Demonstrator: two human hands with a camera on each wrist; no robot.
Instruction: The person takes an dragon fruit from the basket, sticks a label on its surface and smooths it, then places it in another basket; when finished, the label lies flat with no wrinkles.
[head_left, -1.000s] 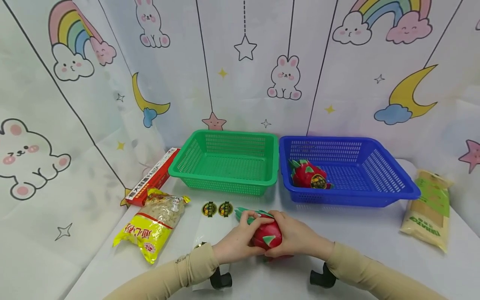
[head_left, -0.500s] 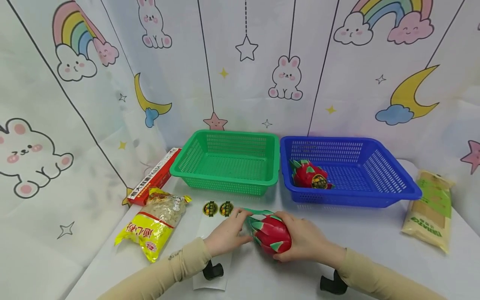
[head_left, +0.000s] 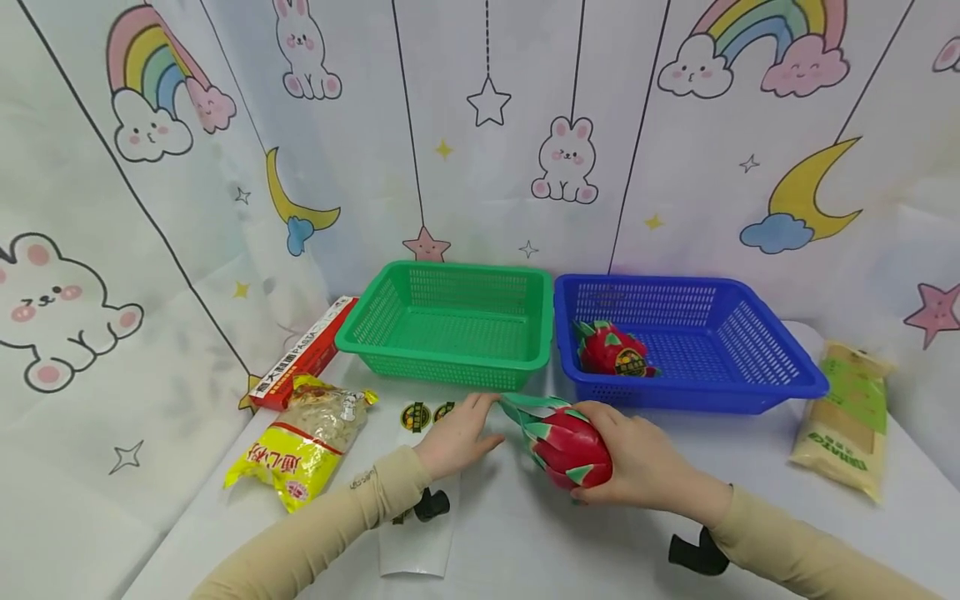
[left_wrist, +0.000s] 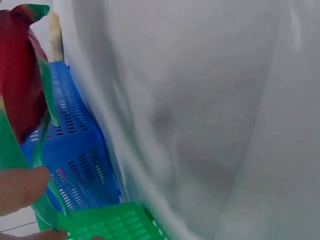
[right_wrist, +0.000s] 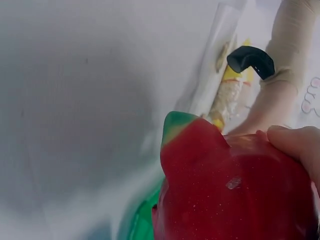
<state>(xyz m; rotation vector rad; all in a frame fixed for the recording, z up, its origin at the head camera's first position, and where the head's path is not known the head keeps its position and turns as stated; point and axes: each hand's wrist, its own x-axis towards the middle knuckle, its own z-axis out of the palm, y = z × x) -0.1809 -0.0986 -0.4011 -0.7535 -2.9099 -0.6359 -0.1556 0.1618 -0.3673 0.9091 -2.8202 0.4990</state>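
My right hand (head_left: pixel 648 462) grips a red dragon fruit (head_left: pixel 570 450) with green-tipped scales, its fingers and thumb around the fruit's right side. The long green leaf tips of the fruit point up and left, toward my left hand (head_left: pixel 457 437). That hand has its thumb spread apart from its fingers, with the fingertips right at the leaf ends. In the left wrist view the leaf ends overlap the left thumb (left_wrist: pixel 22 190). A white strip of round black-and-gold stickers (head_left: pixel 416 537) lies under my left forearm. The right wrist view shows the red skin of the fruit (right_wrist: pixel 235 190) close up.
Behind the hands stand a green basket (head_left: pixel 442 373) and a blue basket (head_left: pixel 697 398). Inside the blue one lies another dragon fruit (head_left: pixel 611 348) bearing a sticker. At left are a yellow pasta bag (head_left: pixel 307 442) and a red pasta box (head_left: pixel 303 354); a beige-green packet (head_left: pixel 847 421) lies right.
Both hands were around the dragon fruit. My left hand has since drawn off to the left, toward the leaf ends, while my right hand has moved the fruit to the right.
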